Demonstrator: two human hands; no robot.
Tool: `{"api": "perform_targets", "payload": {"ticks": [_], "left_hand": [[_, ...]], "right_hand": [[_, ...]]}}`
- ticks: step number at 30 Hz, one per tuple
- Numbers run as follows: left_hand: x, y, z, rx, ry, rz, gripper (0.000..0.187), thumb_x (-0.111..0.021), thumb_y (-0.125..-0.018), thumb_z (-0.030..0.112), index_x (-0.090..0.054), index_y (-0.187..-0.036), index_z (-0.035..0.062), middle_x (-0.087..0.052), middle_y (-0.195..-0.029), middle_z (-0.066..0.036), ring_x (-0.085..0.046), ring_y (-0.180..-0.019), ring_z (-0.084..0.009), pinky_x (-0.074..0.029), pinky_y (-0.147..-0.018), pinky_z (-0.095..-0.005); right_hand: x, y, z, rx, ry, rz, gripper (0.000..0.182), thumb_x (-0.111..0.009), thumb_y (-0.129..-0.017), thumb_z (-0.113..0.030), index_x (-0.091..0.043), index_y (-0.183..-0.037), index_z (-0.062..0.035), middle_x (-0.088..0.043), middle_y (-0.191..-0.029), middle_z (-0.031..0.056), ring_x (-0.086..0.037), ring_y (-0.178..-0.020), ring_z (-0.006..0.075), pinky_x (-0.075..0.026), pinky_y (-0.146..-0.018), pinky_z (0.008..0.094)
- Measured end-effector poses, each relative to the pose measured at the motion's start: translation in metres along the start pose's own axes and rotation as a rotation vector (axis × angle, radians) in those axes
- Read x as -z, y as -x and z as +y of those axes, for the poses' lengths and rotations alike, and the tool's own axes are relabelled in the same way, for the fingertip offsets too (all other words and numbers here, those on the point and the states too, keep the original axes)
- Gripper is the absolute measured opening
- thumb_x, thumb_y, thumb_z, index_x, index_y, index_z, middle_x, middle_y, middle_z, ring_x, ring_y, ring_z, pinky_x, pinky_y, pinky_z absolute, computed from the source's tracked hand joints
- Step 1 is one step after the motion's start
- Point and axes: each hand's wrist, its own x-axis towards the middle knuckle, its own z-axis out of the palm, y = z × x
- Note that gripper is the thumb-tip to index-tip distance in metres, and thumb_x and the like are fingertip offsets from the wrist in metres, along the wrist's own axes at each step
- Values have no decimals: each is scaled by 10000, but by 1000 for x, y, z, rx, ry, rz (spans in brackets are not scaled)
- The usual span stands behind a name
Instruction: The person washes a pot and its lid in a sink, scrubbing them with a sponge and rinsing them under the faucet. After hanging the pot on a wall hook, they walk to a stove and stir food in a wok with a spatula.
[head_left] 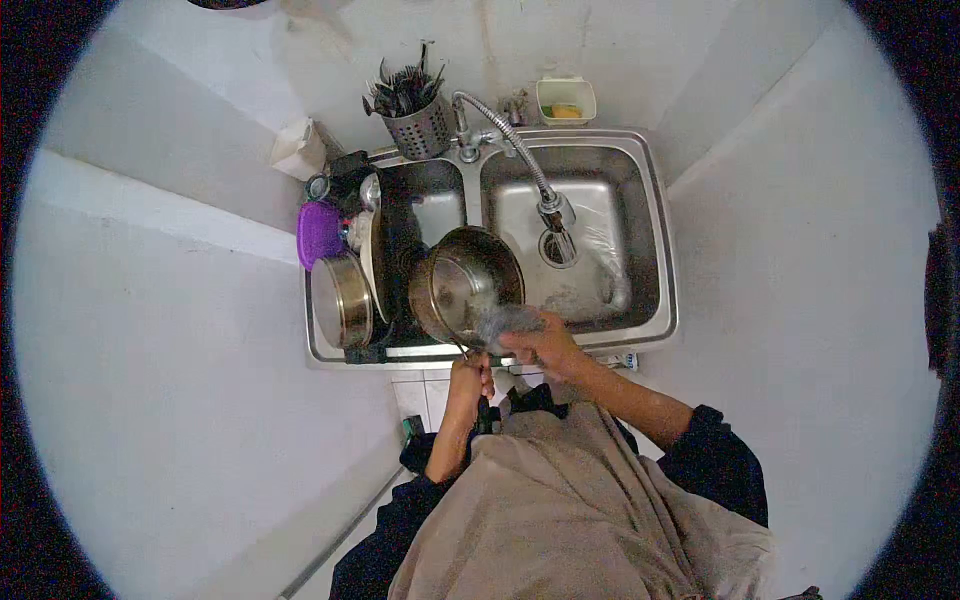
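Head view: a steel pan (468,282) is held tilted over the divide of a double sink (655,300), its open side facing the camera. The left hand (470,378) has its fingers closed around the pan's handle at the sink's front edge. The right hand (540,342) presses a scrubbing pad (503,322) against the pan's rim, fingers gripping it. A faucet head (553,208) hangs over the right basin. Stacked dishes (345,290) fill the left basin; a cutlery holder (415,118) stands behind.
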Motion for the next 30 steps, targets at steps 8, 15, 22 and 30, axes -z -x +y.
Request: {"api": "perform_targets", "payload": {"ticks": [8, 15, 22, 30], "left_hand": [[-14, 14, 15, 6, -44, -91, 232, -420, -841, 167, -404, -625, 86, -358, -465, 2, -331, -350, -116, -276, -341, -265], [-37, 4, 5, 165, -42, -184, 204, -441, -853, 198, -435, -686, 81, -344, -462, 21, -323, -343, -105, -296, -328, -266], [-80, -8, 9, 242, 37, -271, 205, -429, -865, 184, -419, -678, 100, -331, -476, 28, -315, -355, -92, -283, -350, -252], [-107, -47, -13, 315, 331, -485, 172, -431, -872, 175, -427, -713, 109, -339, -497, 55, -300, -382, -69, -291, -402, -233]], "right_hand": [[95, -14, -156, 240, -369, 275, 160, -635, -780, -196, -553, -769, -58, -540, -632, 20, -483, -492, 74, -362, -402, 175], [187, -197, -194, 294, -159, 303, 296, -682, -737, -228, -586, -902, -2, -583, -699, 53, -510, -525, 111, -431, -468, 248], [209, -267, -178, 315, 72, 663, 355, -631, -764, -316, -560, -857, 19, -577, -722, 69, -544, -621, 175, -434, -522, 295], [163, -115, -29, -70, -347, 56, 269, -542, -831, -203, -558, -955, 35, -600, -855, 113, -592, -746, 212, -518, -687, 368]]}}
